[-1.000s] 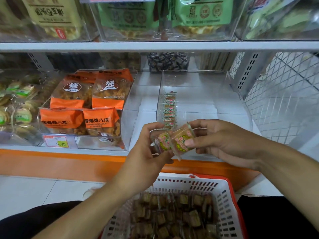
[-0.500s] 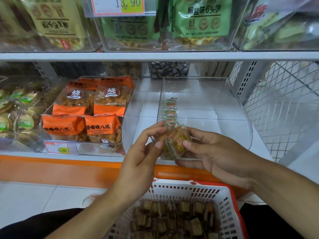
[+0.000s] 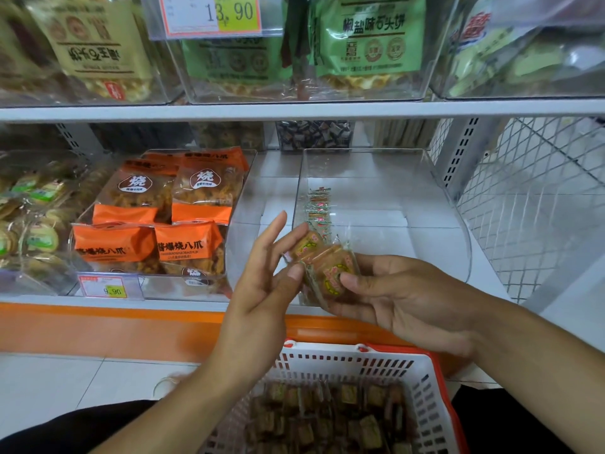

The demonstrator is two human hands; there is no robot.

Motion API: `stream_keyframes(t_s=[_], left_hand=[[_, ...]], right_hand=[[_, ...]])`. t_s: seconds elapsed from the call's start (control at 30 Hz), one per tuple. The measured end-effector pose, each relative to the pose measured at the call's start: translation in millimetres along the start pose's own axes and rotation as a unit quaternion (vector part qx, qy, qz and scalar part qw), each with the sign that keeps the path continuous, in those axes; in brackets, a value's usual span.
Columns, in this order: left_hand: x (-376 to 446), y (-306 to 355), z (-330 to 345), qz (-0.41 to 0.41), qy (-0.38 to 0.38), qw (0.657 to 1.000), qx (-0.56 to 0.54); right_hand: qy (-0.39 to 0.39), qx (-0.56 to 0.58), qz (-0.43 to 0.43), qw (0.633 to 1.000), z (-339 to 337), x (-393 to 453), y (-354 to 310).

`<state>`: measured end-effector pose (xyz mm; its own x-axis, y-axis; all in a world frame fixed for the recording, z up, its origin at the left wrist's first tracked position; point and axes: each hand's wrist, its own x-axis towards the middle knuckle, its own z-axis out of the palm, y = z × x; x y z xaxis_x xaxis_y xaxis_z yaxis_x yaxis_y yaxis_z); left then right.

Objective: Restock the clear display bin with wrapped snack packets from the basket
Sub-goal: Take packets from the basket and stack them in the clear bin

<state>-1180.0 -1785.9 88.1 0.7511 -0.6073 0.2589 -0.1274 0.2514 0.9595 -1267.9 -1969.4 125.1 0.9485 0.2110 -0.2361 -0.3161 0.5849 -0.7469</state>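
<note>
Wrapped snack packets [image 3: 322,262], a small stack of brown squares in clear film with a yellow-and-red label, sit between the two hands just in front of the clear display bin [image 3: 435,191]. The right hand [image 3: 402,303] lies palm up beneath them, its fingers curled under the stack and its thumb pressed on the label of the nearest packet, so the stack is pinched between thumb and fingers. The left hand [image 3: 262,283] stands at the stack's left side with its fingers nearly straight and spread; the thumb tip touches the near left edge of the packets and a fingertip rests against the top of the rear one, while the remaining fingers point up and away, clear of the film.

Beyond the fingertips, inside the bin and against its left wall, a narrow row of packets [image 3: 319,208] stands on edge. Below both wrists, the white basket [image 3: 422,398] with a red rim holds many more of the same brown packets. To the left of the left hand, a neighbouring bin holds orange snack bags [image 3: 170,211], with a price tag [image 3: 109,286] on its front edge.
</note>
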Motion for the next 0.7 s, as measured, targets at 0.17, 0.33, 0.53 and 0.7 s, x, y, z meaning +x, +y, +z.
stream_keyframes(t_s=[0.17, 0.33, 0.53, 0.7], left_hand=[[6.9, -3.1, 4.5, -0.032, 0.000, 0.998, -0.044], [22.5, -3.5, 17.6, -0.059, -0.016, 0.998, -0.015], [57.1, 0.8, 34.2, -0.093, -0.024, 0.988, 0.121], [57.3, -13.0, 39.3, -0.053, -0.182, 0.879, 0.438]], right_hand=[[-0.010, 0.010, 0.001, 1.000, -5.7, 3.2, -3.8], [0.031, -0.031, -0.017, 0.999, -11.4, 8.3, -17.7], [0.201, -0.215, -0.094, 0.951, -33.1, 26.7, -43.5], [0.361, -0.567, -0.035, 0.740, -84.6, 77.7, -60.5]])
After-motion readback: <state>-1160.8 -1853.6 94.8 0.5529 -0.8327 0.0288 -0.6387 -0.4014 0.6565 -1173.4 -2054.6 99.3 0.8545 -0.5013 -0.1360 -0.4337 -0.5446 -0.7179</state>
